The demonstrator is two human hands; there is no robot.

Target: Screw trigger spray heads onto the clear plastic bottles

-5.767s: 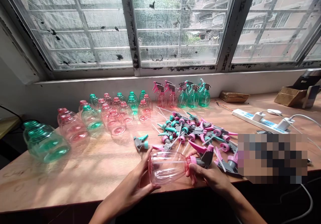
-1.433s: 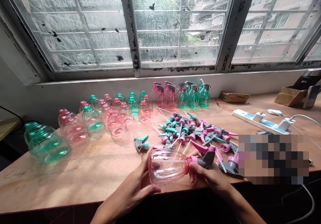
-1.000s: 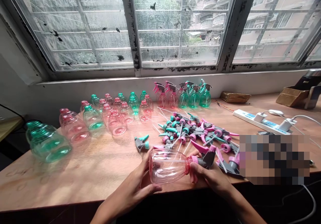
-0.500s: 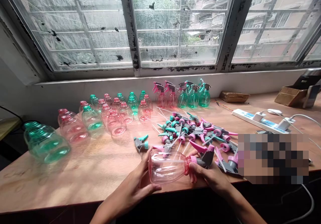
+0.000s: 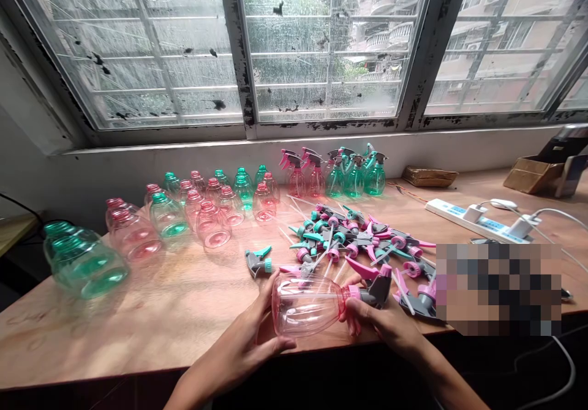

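A clear pink spray bottle (image 5: 305, 312) lies sideways between my hands at the table's front edge, its neck to the right. My left hand (image 5: 261, 324) is wrapped round the bottle's base. At the neck, my right hand (image 5: 367, 315) grips the pink collar with thumb and fingers. A grey and pink trigger sprayer (image 5: 376, 284) sits on the neck, and its tube shows inside the bottle. Just beyond is a heap of loose pink, teal and grey sprayer heads (image 5: 340, 238). One teal and grey sprayer head (image 5: 260, 261) lies apart, left of the heap.
Several open pink and green bottles (image 5: 214, 229) stand at the left. Bottles with sprayers fitted (image 5: 353, 177) line the wall below the window. A power strip (image 5: 473, 220) with plugs, a brown tray (image 5: 429, 177) and a cardboard box (image 5: 528, 174) are at the right. One area is pixelated.
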